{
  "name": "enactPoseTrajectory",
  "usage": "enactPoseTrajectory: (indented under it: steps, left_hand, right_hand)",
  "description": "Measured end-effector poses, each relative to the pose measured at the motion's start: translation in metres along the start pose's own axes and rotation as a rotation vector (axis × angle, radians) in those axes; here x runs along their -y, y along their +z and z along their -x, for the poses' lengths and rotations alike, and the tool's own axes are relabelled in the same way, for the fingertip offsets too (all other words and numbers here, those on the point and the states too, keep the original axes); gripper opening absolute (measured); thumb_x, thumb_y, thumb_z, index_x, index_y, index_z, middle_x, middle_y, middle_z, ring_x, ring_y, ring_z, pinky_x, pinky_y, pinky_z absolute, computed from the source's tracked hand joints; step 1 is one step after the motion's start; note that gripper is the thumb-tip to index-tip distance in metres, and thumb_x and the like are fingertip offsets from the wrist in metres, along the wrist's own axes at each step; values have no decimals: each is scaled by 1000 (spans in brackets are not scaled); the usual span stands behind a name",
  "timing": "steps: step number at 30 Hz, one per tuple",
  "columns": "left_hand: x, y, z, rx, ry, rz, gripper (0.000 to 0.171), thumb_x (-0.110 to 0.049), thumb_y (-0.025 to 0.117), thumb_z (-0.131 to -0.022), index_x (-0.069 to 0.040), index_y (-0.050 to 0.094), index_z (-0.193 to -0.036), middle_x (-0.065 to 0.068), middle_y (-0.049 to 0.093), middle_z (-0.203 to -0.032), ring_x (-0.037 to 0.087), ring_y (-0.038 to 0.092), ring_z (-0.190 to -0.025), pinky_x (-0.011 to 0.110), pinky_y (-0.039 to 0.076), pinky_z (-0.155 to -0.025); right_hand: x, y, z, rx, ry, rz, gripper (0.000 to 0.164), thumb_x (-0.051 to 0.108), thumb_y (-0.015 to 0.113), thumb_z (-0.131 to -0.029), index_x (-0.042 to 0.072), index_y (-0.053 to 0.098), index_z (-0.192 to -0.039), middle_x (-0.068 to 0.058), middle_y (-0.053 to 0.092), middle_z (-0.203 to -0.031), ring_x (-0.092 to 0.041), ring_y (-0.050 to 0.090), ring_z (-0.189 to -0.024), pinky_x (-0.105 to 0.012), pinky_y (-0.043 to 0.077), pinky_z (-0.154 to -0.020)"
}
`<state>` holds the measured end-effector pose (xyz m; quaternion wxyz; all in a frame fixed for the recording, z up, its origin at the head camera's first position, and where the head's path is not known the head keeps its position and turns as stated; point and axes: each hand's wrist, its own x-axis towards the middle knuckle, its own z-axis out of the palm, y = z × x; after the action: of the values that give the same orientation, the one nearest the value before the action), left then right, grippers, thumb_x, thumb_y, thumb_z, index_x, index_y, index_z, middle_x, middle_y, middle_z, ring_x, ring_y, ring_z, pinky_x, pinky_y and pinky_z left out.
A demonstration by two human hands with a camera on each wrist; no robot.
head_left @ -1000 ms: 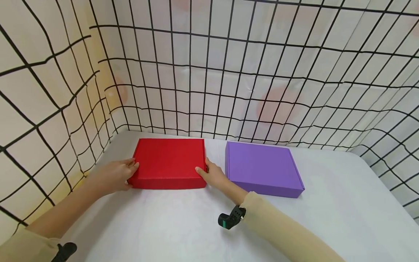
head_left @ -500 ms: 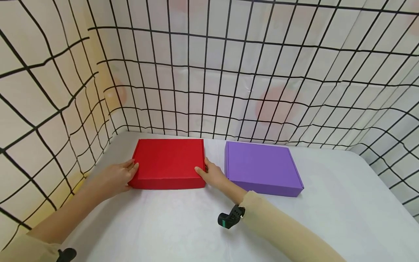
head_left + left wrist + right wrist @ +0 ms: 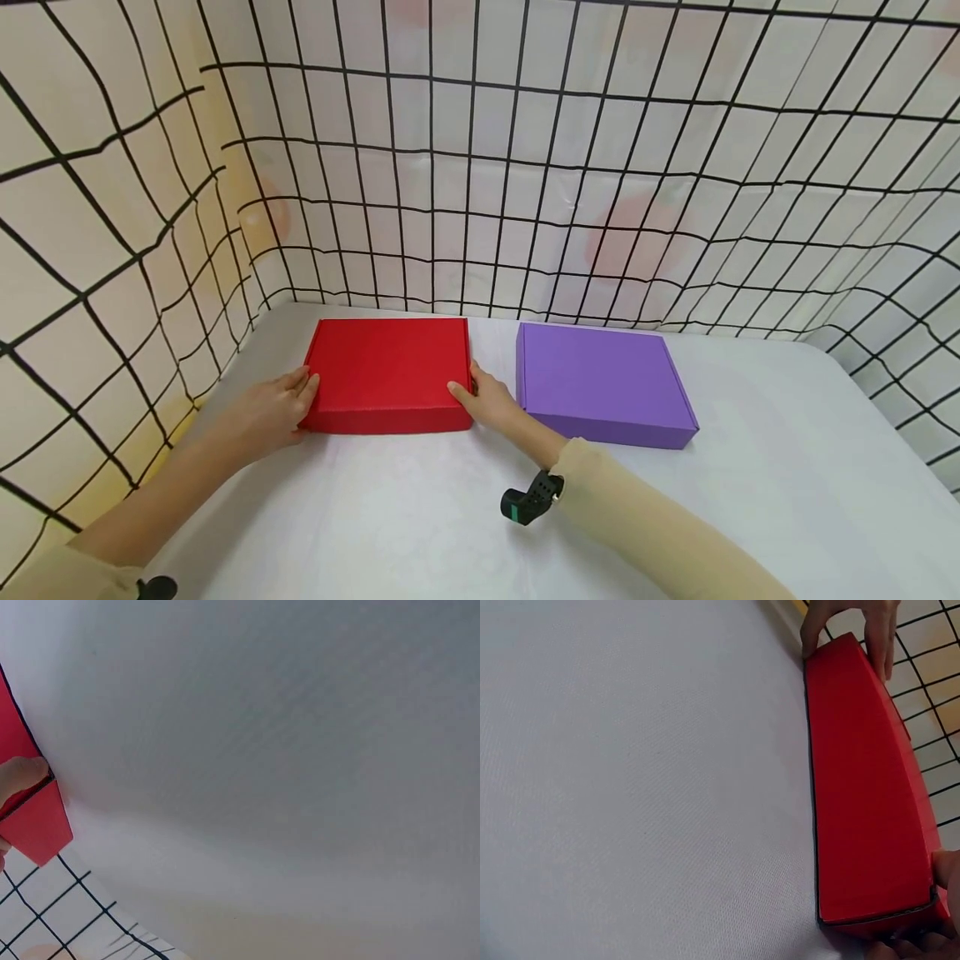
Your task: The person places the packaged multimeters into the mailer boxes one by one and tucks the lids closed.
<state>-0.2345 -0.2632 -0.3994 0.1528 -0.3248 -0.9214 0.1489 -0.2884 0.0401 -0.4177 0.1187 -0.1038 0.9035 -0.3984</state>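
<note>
A closed red cardboard box [image 3: 386, 367] lies flat on the white-covered table, in the head view left of the middle. My left hand [image 3: 268, 410] grips its left end, fingertips on the top edge and thumb low by the front corner. On the opposite end my right hand [image 3: 489, 402] holds the front right corner, thumb over the top edge and the other fingers against the side, partly hidden. The right wrist view shows the box's long front face [image 3: 862, 795] with a hand at either end. Only a corner of the red box [image 3: 41, 825] shows in the left wrist view.
A closed purple cardboard box [image 3: 603, 379] lies just right of the red one, behind my right forearm. Black wire grid panels [image 3: 495, 175] stand along the back and sides of the white table [image 3: 420, 517]. A black band [image 3: 531, 498] is on my right wrist.
The fingers of my left hand have shifted slightly on the box's left end and now lie a little straighter. The right hand and both boxes stay in place.
</note>
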Motion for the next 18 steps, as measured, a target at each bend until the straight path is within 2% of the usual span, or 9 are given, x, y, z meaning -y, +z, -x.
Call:
enactPoseTrajectory:
  steps: [10, 18]
  left_hand:
    - [3, 1, -3, -35, 50, 3, 66, -28, 87, -57, 10, 63, -106, 26, 63, -105, 39, 60, -100, 39, 54, -75]
    - [5, 4, 2, -56, 71, 13, 66, -29, 87, -57, 9, 63, -106, 25, 64, -105, 39, 60, -101, 37, 54, -75]
  right_hand:
    - [1, -1, 2, 9, 33, -2, 66, 25, 52, -94, -5, 20, -144, -22, 45, -135, -32, 50, -117, -44, 46, -92]
    - [4, 1, 1, 31, 47, 17, 65, 25, 50, -95, -3, 18, -145, -21, 47, -134, -32, 50, -115, -45, 47, -90]
